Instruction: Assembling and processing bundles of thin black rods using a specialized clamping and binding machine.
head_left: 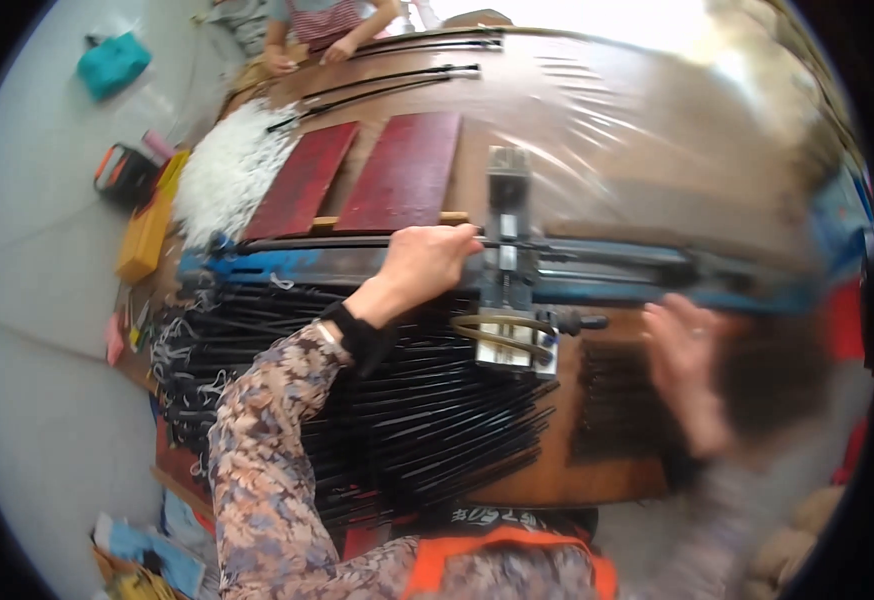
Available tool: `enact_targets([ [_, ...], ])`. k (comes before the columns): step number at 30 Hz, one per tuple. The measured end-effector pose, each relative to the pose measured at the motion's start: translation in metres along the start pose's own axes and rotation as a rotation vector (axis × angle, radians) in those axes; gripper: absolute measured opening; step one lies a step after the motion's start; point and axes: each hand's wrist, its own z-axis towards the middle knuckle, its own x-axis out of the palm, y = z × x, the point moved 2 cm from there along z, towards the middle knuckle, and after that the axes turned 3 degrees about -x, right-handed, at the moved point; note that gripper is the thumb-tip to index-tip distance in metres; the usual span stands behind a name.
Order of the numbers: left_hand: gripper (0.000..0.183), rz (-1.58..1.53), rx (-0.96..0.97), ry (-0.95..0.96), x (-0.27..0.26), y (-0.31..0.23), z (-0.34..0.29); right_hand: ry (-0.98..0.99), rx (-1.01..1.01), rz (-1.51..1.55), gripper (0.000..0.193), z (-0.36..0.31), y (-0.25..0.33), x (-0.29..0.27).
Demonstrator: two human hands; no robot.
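A long thin black rod (327,242) lies along a blue metal rail (257,262) that crosses the table. Closed on the rod near its right part is my left hand (419,268), with the fingertips just left of a metal clamp fixture (507,258). A bent hose-like loop (502,322) and a dark knob (589,322) sit on the fixture's near side. My right hand (682,355), smeared by motion, hovers right of that knob with fingers apart and nothing visible in them. Below the left forearm spreads a pile of black rods (427,420), several with white string loops at their left ends.
Two dark red boards (402,170) lie beyond the rail, beside a heap of white bits (232,165). Another bundle of dark rods (612,400) is at the near right. Across the table, a person's hands (337,50) work near more black rods (387,85). A yellow box (142,240) stands left.
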Motion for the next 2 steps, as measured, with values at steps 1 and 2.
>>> enact_targets([
  [1, 0.022, -0.022, 0.016, 0.008, 0.0062, -0.0064, 0.0074, 0.014, 0.038, 0.029, 0.026, -0.0102, -0.0012, -0.0040],
  [2, 0.023, -0.008, 0.008, 0.021, 0.0076, -0.0106, 0.0091, 0.006, 0.059, 0.093, 0.028, -0.0185, -0.0029, 0.0048],
])
